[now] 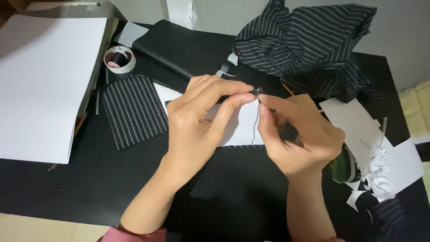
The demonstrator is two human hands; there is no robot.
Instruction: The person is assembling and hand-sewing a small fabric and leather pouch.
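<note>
Left hand [197,112] and right hand [295,134] pinch black thread [255,118] between fingertips; keep thread taut, pinch steady above white paper [239,127].

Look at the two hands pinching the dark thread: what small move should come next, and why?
Probably the right hand should draw the thread gently downward to take up slack. Both hands meet at a small dark knot-like bit pinched by the left hand, and the thread hangs loose below it over the white paper.
</note>
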